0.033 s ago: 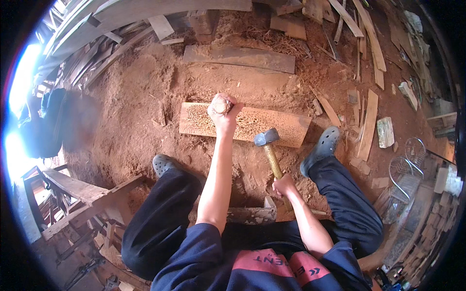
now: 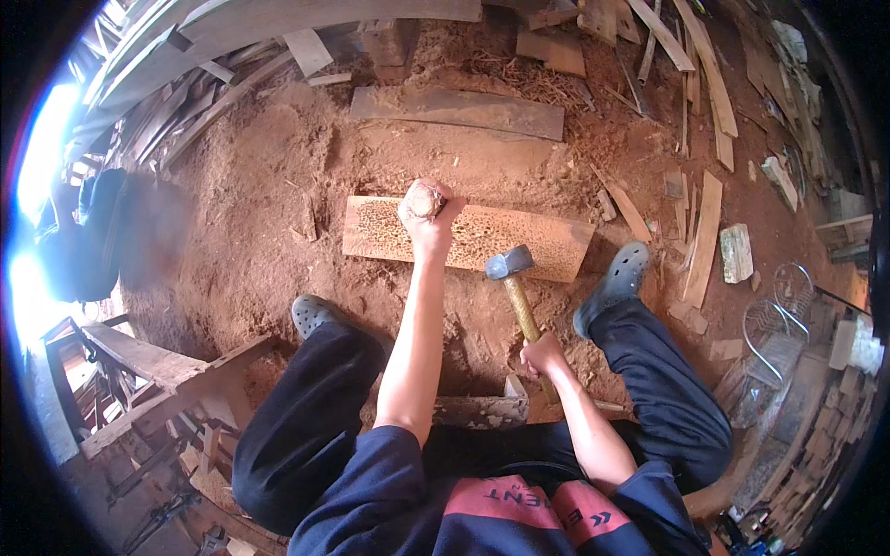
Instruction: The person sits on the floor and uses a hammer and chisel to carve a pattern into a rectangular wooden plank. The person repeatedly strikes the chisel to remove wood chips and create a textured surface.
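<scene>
Over on the left, a grey shoe (image 2: 313,316) sits planted on the dirt (image 2: 241,241); next, the left hand (image 2: 431,230), wrapped firmly round a round-topped piece (image 2: 425,202), seen end-on above the pitted board (image 2: 482,232) lying between the feet. And the hammer (image 2: 521,306), head overlapping the board's near edge, handle clasped in the right hand (image 2: 542,355)!

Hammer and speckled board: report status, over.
Left hand gripping a round-ended piece over the speckled board. Right hand holding the hammer by its handle. Board flat on dirt; left hand blocks part of it from view.
</scene>
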Available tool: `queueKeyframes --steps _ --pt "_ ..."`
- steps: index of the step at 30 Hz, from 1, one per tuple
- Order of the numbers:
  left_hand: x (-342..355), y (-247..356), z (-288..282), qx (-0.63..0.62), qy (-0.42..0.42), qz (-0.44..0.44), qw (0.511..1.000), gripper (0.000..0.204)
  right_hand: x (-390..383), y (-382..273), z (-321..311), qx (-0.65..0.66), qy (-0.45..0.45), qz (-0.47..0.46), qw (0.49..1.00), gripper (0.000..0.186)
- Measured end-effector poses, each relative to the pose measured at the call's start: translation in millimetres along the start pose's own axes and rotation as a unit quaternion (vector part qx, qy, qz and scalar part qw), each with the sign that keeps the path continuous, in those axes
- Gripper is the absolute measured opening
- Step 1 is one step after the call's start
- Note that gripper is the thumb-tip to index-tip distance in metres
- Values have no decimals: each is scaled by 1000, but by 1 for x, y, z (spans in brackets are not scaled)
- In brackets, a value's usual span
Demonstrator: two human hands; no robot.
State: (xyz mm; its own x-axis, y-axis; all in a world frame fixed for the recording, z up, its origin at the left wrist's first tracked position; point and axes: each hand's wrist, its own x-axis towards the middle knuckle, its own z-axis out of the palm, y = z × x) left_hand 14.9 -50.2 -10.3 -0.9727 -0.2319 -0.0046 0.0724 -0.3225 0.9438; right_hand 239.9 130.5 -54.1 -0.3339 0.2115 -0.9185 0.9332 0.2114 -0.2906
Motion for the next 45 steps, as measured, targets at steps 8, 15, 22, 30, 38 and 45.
queueKeyframes --steps 8,15,22,30,38,45 --pt "-1 -17 -2 27 -33 -32 999 29 18 9 0 -48 10 -24 999 11" --pt "4 -15 0 17 -64 -36 997 27 21 10 -2 -38 -3 -17 999 9" --pt "1 -17 2 104 -127 -1 986 20 -16 -13 -5 164 -111 -31 980 15" --pt "0 -22 3 143 -145 3 979 20 -50 -32 -17 -2 54 -196 979 23" --pt "-3 -16 -1 158 -168 18 973 23 -138 -100 -39 87 77 -415 903 24" --pt "-1 -23 -1 167 -179 41 969 21 -132 -105 -35 -110 115 -399 903 36"
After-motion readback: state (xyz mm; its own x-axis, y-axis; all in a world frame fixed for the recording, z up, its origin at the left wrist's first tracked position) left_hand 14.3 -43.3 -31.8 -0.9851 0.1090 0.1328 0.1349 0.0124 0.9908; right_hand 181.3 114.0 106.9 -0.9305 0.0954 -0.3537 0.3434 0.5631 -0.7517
